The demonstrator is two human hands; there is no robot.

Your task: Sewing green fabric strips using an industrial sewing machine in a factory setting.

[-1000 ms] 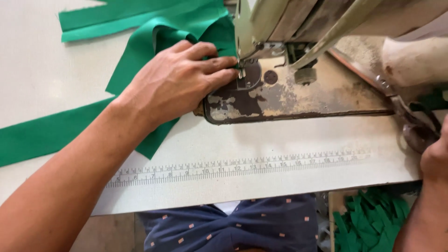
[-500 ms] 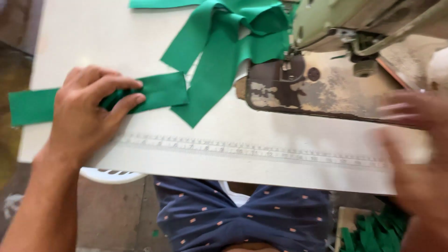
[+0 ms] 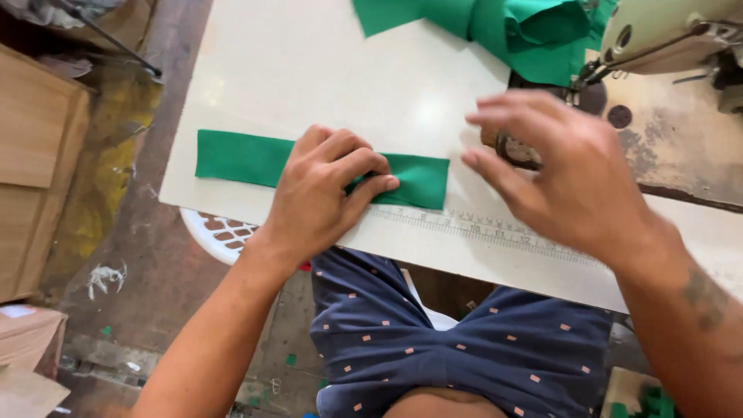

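Observation:
A green fabric strip (image 3: 240, 159) lies flat on the white sewing table (image 3: 325, 85), near its front edge. My left hand (image 3: 321, 193) presses down on the strip's middle with fingers curled on the cloth. My right hand (image 3: 557, 170) hovers with fingers spread just right of the strip's end, above the printed ruler (image 3: 495, 228), holding nothing. A bunched pile of green fabric (image 3: 511, 31) lies at the back by the sewing machine (image 3: 665, 35).
The machine's worn metal bed (image 3: 681, 147) sits at the right. A white plastic basket (image 3: 220, 232) pokes out under the table's front edge. Wooden boards (image 3: 35, 155) and cardboard stand on the floor at left.
The strip is separate from the bunched fabric and lies straight near the table edge. My left hand slid right along it. My right hand came in from the right toward the strip's end.

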